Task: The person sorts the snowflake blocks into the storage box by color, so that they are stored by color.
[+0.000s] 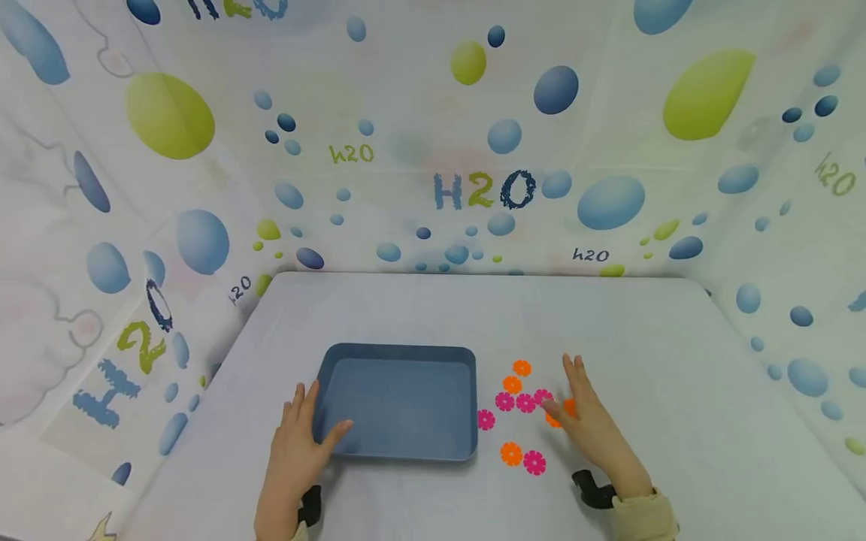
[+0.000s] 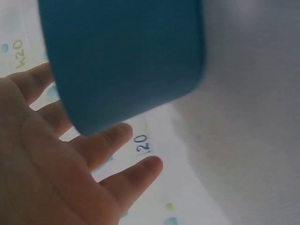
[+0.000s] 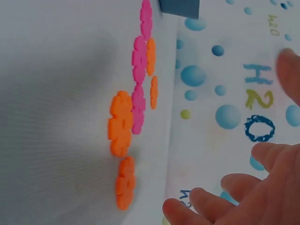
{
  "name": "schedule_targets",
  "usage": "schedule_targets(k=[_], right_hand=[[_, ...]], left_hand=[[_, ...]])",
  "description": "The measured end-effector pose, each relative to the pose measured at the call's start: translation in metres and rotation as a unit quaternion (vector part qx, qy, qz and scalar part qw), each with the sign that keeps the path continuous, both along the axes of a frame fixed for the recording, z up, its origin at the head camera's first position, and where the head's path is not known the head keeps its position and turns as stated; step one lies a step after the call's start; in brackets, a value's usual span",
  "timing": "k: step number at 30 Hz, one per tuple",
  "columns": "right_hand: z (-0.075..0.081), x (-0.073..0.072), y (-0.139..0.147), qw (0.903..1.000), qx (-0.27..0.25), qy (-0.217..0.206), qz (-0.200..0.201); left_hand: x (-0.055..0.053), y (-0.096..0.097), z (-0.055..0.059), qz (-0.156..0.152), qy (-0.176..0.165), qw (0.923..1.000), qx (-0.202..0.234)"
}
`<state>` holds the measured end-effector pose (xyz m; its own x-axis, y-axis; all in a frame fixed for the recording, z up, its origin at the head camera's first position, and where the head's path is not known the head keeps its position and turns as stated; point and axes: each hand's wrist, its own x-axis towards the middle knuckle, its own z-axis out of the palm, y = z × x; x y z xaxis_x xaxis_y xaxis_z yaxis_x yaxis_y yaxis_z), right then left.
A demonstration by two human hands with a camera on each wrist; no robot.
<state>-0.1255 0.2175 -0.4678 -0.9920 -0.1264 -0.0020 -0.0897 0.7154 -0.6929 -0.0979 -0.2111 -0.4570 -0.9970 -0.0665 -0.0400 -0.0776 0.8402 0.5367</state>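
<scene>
A shallow blue-grey tray lies at the middle left of the table, with nothing in it. My left hand is at its left side, fingers spread and thumb overlapping the front left corner in the head view. In the left wrist view the tray's corner covers part of the fingers. To the tray's right lie flat flower-shaped plastic discs, several pink and several orange. My right hand hovers over the right end of this group, fingers extended and holding nothing. It partly hides an orange disc.
The table has a white covering. Behind it and along both sides hangs a white curtain printed with blue and green drops and H2O lettering. Black straps are on both wrists.
</scene>
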Motion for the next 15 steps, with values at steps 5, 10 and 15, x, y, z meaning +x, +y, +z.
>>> schedule_targets(k=[5, 10, 15], right_hand=[[-0.012, 0.005, -0.002, 0.9997, 0.009, 0.001, -0.024], [-0.02, 0.007, -0.002, 0.996, 0.034, 0.051, -0.065], [-0.022, 0.007, 0.001, 0.9904, 0.054, 0.064, -0.11]], left_hand=[[0.001, 0.001, -0.009, 0.022, -0.046, 0.9983, 0.027], [0.001, 0.007, -0.012, 0.028, -0.037, 0.9983, 0.036], [0.003, 0.009, -0.014, 0.026, -0.012, 0.9989, 0.037]])
